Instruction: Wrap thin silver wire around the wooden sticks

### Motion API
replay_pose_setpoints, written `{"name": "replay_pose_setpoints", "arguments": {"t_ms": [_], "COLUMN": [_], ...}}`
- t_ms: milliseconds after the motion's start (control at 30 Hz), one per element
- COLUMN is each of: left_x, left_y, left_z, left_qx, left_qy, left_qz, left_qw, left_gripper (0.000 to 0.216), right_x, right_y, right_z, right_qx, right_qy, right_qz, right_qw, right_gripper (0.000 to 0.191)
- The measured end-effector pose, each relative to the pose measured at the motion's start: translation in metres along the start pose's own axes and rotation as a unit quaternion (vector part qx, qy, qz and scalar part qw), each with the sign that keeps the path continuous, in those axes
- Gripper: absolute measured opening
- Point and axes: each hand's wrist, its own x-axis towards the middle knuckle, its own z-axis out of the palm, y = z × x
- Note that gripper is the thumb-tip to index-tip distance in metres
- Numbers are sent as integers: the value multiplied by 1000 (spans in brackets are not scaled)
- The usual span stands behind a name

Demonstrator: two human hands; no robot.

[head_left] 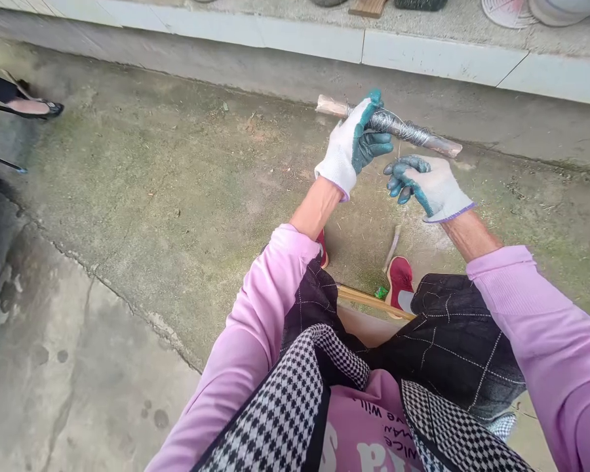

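My left hand [354, 141], in a white glove with teal-coated fingers, is wrapped round a short wooden stick [442, 146] wound with thin grey wire [398, 126], held level in front of me. My right hand [423, 185], gloved the same way, sits just below the stick with its fingers curled in a pinch on a thin strand of wire that I can barely make out. Both arms wear pink sleeves.
I am seated over a mossy concrete floor [177, 196], my red shoes [399, 280] below the hands, a bamboo strip [368, 300] across my knees. A pale concrete step [423, 59] runs along the back. Another person's foot in a black shoe [34, 108] is at far left.
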Motion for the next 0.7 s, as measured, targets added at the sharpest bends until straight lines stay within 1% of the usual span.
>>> {"name": "replay_pose_setpoints", "arguments": {"t_ms": [33,100,167,233,300,333,367,400,433,467,533,567,633,700], "left_x": [0,-2,-4,-9,-16,-19,-21,-23,-23,-22,-18,-17,-17,-19], "left_y": [-2,-8,-14,-17,-16,-15,-13,-12,-12,-12,-12,-12,-7,1], "left_z": [2,5,5,2,-2,-4,-6,-7,-7,-7,-4,-2,0,1], "left_qx": [17,85,177,281,381,421,450,467,471,459,393,342,213,78], "left_qy": [11,25,28,17,3,-2,-4,-8,-15,-27,-54,-68,-103,-130], "left_qz": [14,58,122,195,243,251,248,235,215,186,110,72,17,-4], "left_qw": [1000,994,976,940,892,872,858,852,856,868,911,934,971,988], "left_gripper": [40,35,28,21,18,16,12,9,10,17,35,41,45,41], "right_x": [-1,-4,-7,-10,-13,-14,-14,-14,-13,-12,-7,-5,0,3], "right_y": [0,0,-1,-5,-10,-13,-15,-18,-20,-21,-22,-21,-18,-14], "right_z": [2,3,2,-1,-4,-7,-9,-12,-16,-19,-25,-27,-28,-25], "right_qx": [1,-6,-21,-30,-34,-38,-45,-53,-61,-67,-74,-74,-73,-59], "right_qy": [-11,-34,-45,-43,-30,-19,-4,12,28,45,71,80,86,73], "right_qz": [-1,-4,-4,-4,-7,-9,-11,-13,-15,-17,-19,-18,-17,-15], "right_qw": [1000,999,999,999,999,999,999,998,998,997,995,994,993,996], "right_gripper": [14,10,10,15,22,25,28,30,32,34,37,38,40,38]}}
